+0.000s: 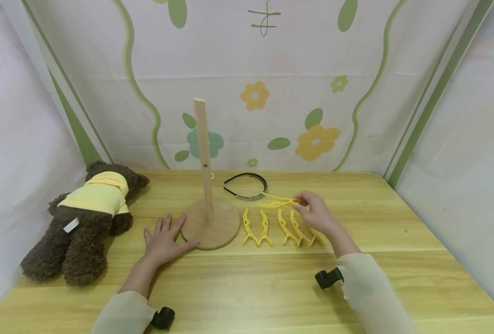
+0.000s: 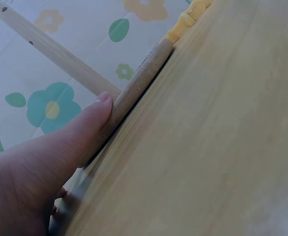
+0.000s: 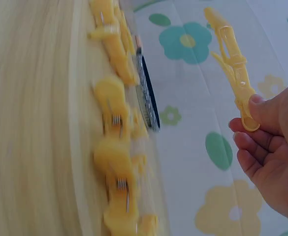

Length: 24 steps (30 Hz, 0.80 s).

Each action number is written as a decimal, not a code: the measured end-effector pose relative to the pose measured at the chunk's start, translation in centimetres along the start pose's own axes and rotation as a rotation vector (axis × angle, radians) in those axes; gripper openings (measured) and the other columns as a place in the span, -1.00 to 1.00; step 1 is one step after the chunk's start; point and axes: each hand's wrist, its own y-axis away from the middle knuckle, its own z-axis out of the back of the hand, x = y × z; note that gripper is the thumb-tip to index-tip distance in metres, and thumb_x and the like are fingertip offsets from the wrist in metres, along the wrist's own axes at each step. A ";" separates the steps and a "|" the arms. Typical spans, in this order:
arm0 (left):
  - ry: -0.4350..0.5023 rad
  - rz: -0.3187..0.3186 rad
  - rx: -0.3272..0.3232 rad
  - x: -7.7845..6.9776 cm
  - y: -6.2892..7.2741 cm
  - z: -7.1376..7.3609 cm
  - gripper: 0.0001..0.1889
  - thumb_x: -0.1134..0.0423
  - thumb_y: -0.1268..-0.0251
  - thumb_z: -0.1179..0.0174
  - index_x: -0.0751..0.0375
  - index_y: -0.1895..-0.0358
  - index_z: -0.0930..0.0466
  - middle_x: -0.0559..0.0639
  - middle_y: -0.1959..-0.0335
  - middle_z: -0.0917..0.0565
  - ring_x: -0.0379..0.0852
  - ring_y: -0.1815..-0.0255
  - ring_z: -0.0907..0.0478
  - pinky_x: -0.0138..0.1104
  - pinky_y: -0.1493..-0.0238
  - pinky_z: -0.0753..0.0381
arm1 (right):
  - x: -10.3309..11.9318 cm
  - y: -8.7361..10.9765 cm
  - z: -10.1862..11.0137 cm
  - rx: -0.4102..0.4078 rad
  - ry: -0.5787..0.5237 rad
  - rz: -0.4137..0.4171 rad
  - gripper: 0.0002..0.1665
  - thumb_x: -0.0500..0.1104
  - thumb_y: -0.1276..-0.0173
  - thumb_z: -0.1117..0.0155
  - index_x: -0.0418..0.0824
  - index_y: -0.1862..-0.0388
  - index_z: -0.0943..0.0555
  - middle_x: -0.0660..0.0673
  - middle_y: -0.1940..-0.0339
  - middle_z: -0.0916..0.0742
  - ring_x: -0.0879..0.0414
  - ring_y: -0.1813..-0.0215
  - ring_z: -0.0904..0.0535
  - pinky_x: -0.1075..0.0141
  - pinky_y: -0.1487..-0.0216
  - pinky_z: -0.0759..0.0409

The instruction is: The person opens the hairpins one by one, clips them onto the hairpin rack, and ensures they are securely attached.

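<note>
A wooden stand with an upright post (image 1: 203, 139) and a round base (image 1: 227, 227) stands left of centre in the head view. My left hand (image 1: 163, 246) lies spread at the base's left edge, its thumb (image 2: 97, 110) touching the rim in the left wrist view. Between thumb and fingers, my right hand (image 1: 319, 218) pinches one end of a yellow alligator hair clip (image 3: 240, 81), which points left above the table. Below it, several more yellow hair clips (image 1: 265, 227) stand in a row right of the base. The rightmost is partly hidden by the right hand.
A black headband (image 1: 252, 197) with a sparkling band lies behind the clips. On the left, a brown teddy bear (image 1: 86, 250) in a yellow top lies on the wooden table (image 1: 238, 287). A flower-patterned cloth (image 1: 230, 55) hangs along the table's back edge.
</note>
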 end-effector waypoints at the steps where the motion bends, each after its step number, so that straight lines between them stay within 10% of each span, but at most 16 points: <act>1: 0.000 0.001 -0.002 0.0 0.0 0.0 -0.02 -0.47 0.18 0.07 0.05 -0.32 -0.03 0.37 -0.28 0.11 0.33 -0.25 0.30 0.29 0.07 0.51 | 0.4 -0.4 -0.5 0.002 -0.016 0.004 -0.78 -0.35 -0.17 -0.13 -0.40 0.17 -0.47 -0.15 0.34 -0.54 0.00 0.27 -0.44 0.16 0.23 -0.42; 24: -0.026 -0.007 -0.010 -0.1 0.0 -0.1 -0.03 -0.48 0.18 0.08 0.02 -0.33 -0.02 0.36 -0.28 0.08 0.32 -0.25 0.29 0.29 0.06 0.47 | 5.8 -5.3 -10.7 0.074 -0.151 0.044 -0.88 -0.29 -0.16 -0.19 -0.31 0.32 -0.52 -0.05 0.48 -0.55 0.16 0.45 -0.41 0.37 0.43 -0.42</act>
